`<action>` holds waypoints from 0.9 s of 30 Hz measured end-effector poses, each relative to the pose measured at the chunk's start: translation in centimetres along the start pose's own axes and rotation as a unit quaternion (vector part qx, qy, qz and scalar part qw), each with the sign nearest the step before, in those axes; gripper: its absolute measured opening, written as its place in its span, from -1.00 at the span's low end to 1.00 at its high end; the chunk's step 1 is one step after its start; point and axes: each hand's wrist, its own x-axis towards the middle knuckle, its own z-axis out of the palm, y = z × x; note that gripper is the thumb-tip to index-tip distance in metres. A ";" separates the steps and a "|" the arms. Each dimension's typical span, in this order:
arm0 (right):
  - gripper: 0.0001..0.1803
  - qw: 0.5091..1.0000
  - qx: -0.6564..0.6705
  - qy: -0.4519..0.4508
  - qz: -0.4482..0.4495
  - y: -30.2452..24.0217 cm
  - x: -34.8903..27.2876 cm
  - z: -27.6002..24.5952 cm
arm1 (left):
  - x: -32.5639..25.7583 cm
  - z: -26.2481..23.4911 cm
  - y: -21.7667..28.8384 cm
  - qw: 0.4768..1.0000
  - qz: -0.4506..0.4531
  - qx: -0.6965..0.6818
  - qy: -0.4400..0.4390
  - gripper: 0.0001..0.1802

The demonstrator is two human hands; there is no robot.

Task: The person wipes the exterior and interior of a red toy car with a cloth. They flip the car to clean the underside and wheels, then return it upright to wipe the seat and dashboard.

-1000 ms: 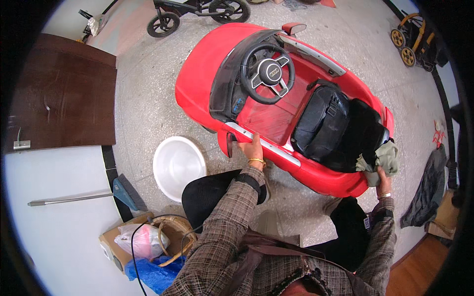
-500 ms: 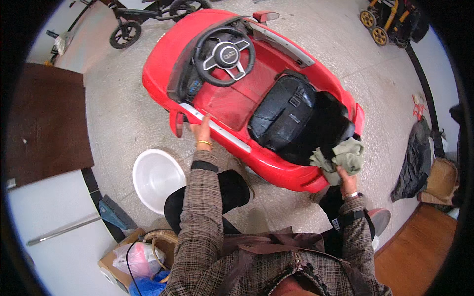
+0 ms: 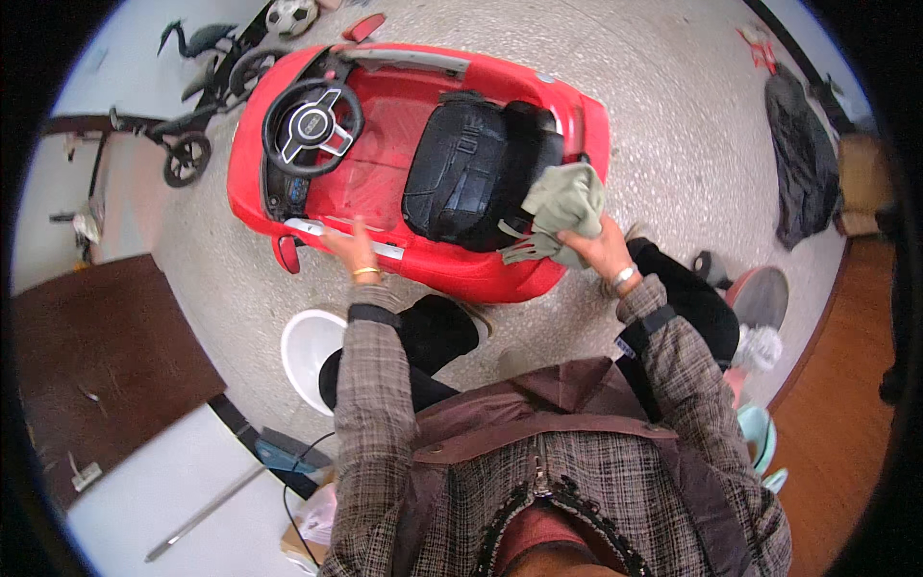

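Note:
In front of me stands a red ride-on toy car [image 3: 481, 281] with a black steering wheel [image 3: 312, 127] on the left and a black seat [image 3: 452, 178] on the right. My left hand [image 3: 354, 252] lies at the white-trimmed near side of the car, fingers stretched and thumb apart, slightly blurred. A crumpled grey-green cloth [image 3: 567, 200] is pinched in my right hand [image 3: 598, 250] at the car's rear near corner, beside the seat back. Its loose end hangs over the red bodywork, and it hides part of that corner.
A white basin [image 3: 300, 358] sits on the floor by my left knee. At the far left stands a black balance bike [image 3: 187, 159], with a football [image 3: 291, 15] beyond. Dark fabric [image 3: 803, 159] lies at the right, and a round-topped object [image 3: 760, 296] stands beside my right leg.
The view has turned, so the car sits further left and higher. My right hand has brought the cloth further up along the car's rear. My left hand's fingers look more stretched along the side.

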 end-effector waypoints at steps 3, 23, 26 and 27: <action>-0.50 0.995 0.070 0.076 0.019 -2.1 -0.5 -2.0 | -5.6 1.1 7.3 0.975 0.160 0.054 -0.142 -0.19; -0.43 0.822 0.323 0.468 0.012 5.9 -0.3 -11.7 | -14.0 11.4 23.4 0.847 0.394 0.205 -0.294 -0.26; -0.39 0.860 0.272 0.406 0.145 9.2 -0.6 -7.2 | -13.5 12.1 23.3 0.818 0.460 0.243 -0.246 -0.33; -0.40 0.870 0.281 0.381 0.138 10.0 -0.8 -5.1 | -13.6 12.3 23.2 0.812 0.474 0.242 -0.239 -0.33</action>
